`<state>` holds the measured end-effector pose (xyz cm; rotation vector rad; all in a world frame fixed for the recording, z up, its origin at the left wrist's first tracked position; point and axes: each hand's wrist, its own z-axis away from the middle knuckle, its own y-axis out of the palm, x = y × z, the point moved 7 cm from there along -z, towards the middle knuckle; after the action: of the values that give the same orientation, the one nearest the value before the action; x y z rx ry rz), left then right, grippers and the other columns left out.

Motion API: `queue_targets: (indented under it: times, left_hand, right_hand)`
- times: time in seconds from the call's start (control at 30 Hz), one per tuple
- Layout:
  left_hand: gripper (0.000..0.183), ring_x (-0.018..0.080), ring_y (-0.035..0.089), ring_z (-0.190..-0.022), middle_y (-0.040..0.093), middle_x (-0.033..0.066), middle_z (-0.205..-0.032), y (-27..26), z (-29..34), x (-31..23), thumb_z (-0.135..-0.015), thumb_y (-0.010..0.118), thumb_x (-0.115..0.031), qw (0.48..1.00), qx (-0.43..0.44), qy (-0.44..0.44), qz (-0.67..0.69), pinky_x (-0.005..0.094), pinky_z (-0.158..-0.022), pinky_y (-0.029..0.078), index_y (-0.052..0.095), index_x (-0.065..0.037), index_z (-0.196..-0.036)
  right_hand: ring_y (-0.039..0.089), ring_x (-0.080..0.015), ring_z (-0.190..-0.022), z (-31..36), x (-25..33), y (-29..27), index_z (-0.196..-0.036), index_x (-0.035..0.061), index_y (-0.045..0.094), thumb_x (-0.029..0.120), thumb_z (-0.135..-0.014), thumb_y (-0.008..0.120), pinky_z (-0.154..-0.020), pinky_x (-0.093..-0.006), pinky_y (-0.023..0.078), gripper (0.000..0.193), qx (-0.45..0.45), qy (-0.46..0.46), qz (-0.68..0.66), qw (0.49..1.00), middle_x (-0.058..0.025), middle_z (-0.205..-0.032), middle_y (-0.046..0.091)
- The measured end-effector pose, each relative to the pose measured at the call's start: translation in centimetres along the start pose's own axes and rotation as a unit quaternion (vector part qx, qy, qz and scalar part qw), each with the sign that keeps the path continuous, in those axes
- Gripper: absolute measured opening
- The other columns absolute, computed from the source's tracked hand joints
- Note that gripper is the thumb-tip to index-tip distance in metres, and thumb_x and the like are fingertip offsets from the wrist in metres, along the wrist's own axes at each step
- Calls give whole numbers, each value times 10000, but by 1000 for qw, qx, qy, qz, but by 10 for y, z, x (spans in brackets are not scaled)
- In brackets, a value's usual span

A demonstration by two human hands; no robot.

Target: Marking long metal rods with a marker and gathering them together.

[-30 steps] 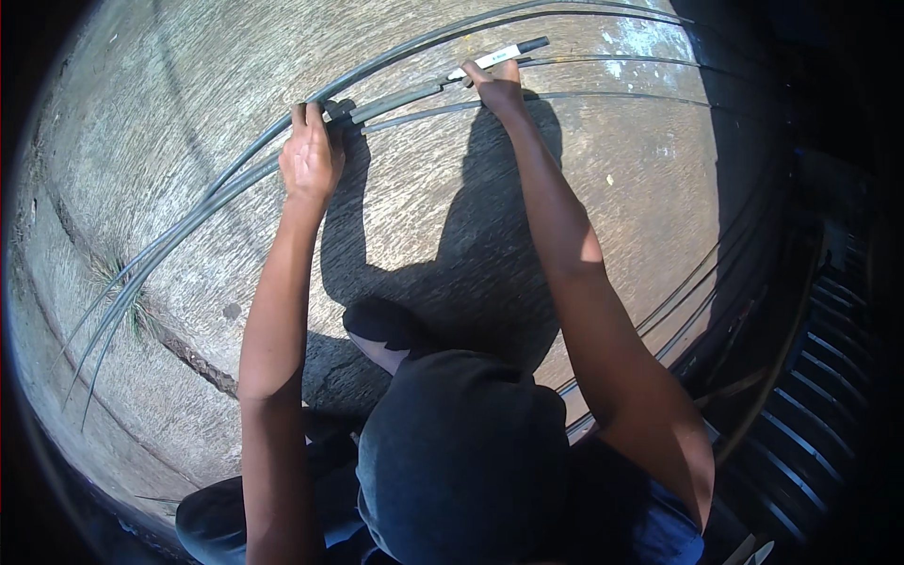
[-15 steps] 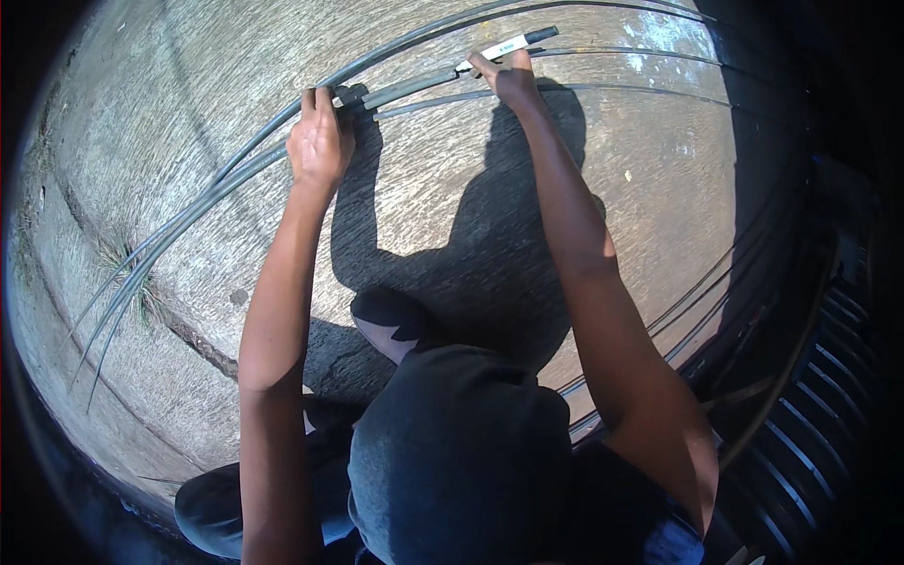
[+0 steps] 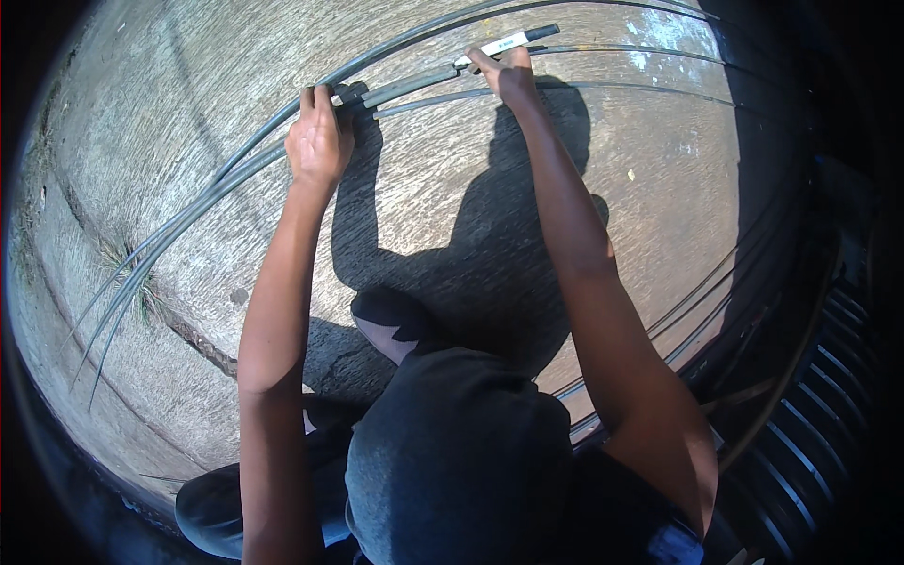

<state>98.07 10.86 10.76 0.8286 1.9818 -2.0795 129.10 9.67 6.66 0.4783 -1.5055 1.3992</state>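
Note:
My left hand [image 3: 318, 143] is closed over a bundle of grey-green cables [image 3: 410, 88] lying on the ground, its fingers curled over their far side. Farther right, my right hand [image 3: 514, 79] pinches at a slim white stick with a dark end [image 3: 504, 44], which looks like a marker pen; I cannot tell its kind for sure. The stick lies at a slant, nearly in line with the thickest cable, whose end shows just left of it. My right fingertips hide part of where the two meet. A thinner cable [image 3: 433, 103] runs below, on the near side.
More cables [image 3: 386, 54] curve past on the far side and fan out at the lower left near a tuft of grass [image 3: 146, 292]. Rough concrete [image 3: 235, 188] lies underneath, with a crack at left. Dark slats [image 3: 819, 414] stand at the right, beside further cables [image 3: 692, 301].

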Motion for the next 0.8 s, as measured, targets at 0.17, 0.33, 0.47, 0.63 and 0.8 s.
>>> queue_targets:
  times: [0.17,0.33,0.47,0.63,0.8]
  left_hand:
    - [485,424,637,-876,537,189,-1135,-1,0,1,-750,703,-71,1000,-5,13,9,507,-721,514,463,-44,-1170]
    - [404,422,632,-893,569,192,-1136,-1,0,2,-832,687,-216,1000,-10,-2,0,489,-727,510,521,-59,-1166]
    - [414,424,632,-888,565,188,-1150,-2,0,1,-832,689,-222,1000,-8,3,-4,492,-726,509,516,-65,-1174]
    - [440,424,628,-895,540,179,-1176,-2,1,2,-831,692,-228,1000,-6,-1,-3,492,-729,510,502,-91,-1203]
    - [448,411,611,-961,522,166,-1200,0,0,4,-831,694,-232,1000,-1,3,-8,484,-758,513,501,-91,-1211]
  right_hand:
    - [648,-186,-673,-10,-14,5,-847,0,731,310,-823,775,-670,-379,505,313,-17,-20,53,998,-124,-781,721]
    - [622,-181,-604,-9,-7,4,-783,17,733,321,-816,784,-645,-384,498,311,-70,-113,-111,985,-114,-711,704]
    - [626,-179,-612,-2,-10,-1,-758,20,732,305,-834,769,-641,-378,498,298,-40,2,75,996,-107,-706,704]
    - [627,-181,-629,-1,0,2,-744,28,729,292,-833,766,-634,-375,495,280,-11,-24,10,1000,-101,-720,706]
    - [591,-162,-567,-2,-2,0,-727,44,734,295,-834,763,-609,-375,484,274,-63,-61,31,996,-85,-659,684]
